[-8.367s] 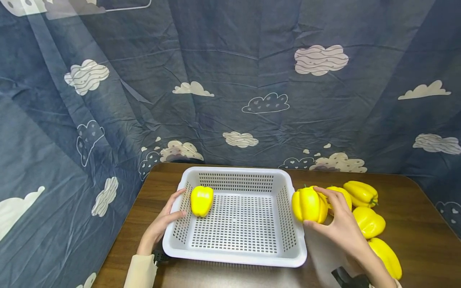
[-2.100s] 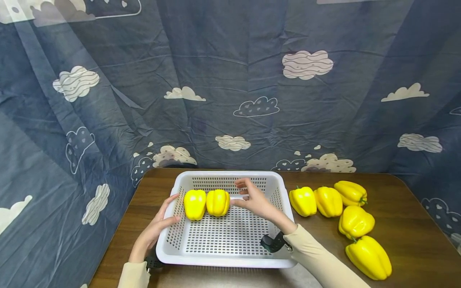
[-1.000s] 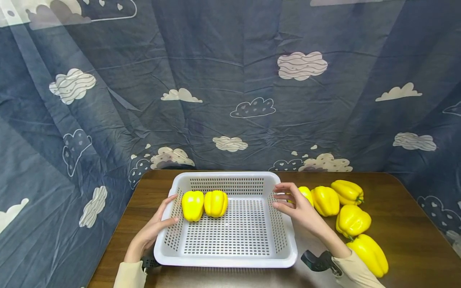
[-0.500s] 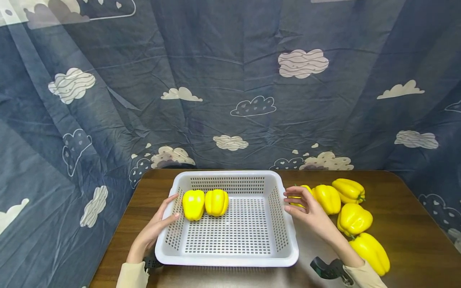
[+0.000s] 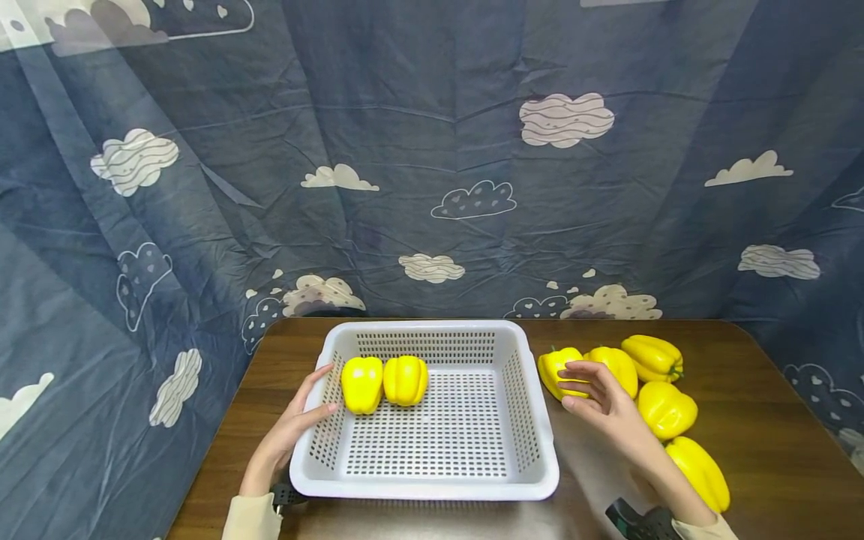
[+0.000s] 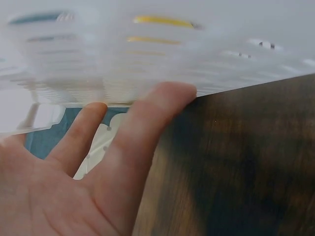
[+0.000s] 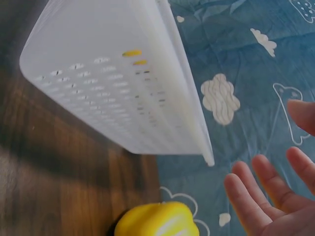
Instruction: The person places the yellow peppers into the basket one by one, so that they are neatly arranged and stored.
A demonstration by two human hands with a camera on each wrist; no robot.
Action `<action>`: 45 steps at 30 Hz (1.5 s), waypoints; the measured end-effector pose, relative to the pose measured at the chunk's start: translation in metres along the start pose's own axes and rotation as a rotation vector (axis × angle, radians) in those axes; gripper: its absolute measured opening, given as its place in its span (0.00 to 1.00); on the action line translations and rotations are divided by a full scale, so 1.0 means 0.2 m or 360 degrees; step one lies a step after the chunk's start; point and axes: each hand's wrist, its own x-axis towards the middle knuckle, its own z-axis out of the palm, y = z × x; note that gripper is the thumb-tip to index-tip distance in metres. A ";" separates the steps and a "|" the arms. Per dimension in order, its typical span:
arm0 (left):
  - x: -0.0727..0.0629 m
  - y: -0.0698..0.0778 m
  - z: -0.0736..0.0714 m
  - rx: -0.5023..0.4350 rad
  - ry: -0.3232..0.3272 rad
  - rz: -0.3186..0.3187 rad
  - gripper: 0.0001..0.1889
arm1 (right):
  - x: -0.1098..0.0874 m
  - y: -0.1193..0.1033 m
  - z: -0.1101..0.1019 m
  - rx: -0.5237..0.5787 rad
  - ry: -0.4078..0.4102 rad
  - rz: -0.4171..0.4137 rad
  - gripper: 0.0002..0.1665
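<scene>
Right hand (image 5: 603, 405) shifted rightward, near yellow pepper (image 5: 555, 369) (cloud-printed cloth (image 5: 405, 127) behind).

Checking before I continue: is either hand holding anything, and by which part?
Nothing is gripped. The right hand is empty near a yellow pepper; the left hand just rests open against the basket's left side.

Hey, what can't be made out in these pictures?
Head view: part of the nearest pepper right of the basket, hidden by the right hand.
Left wrist view: the basket peppers, mostly hidden by the basket's wall.
Right wrist view: the bottom pepper and the right hand, both partly cut off by picture edges.
</scene>
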 end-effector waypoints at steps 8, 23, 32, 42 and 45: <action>0.01 0.00 0.01 0.0017 0.0009 -0.0014 0.35 | -0.07 0.03 -0.09 0.0058 -0.0002 -0.0142 0.27; 0.00 -0.02 0.02 0.0015 0.0027 -0.0023 0.36 | -0.24 0.11 -0.27 0.0241 -0.0034 -0.0388 0.29; 0.00 -0.02 0.01 -0.0019 0.0033 -0.0021 0.36 | -0.32 0.14 -0.37 -0.0052 0.0017 -0.0317 0.33; 0.00 -0.01 0.01 -0.0012 0.0031 -0.0015 0.36 | -0.40 0.20 -0.44 -0.0480 0.0169 -0.0201 0.36; 0.00 -0.01 0.01 -0.0013 0.0036 -0.0021 0.36 | -0.42 0.22 -0.45 -0.0473 0.0182 -0.0203 0.37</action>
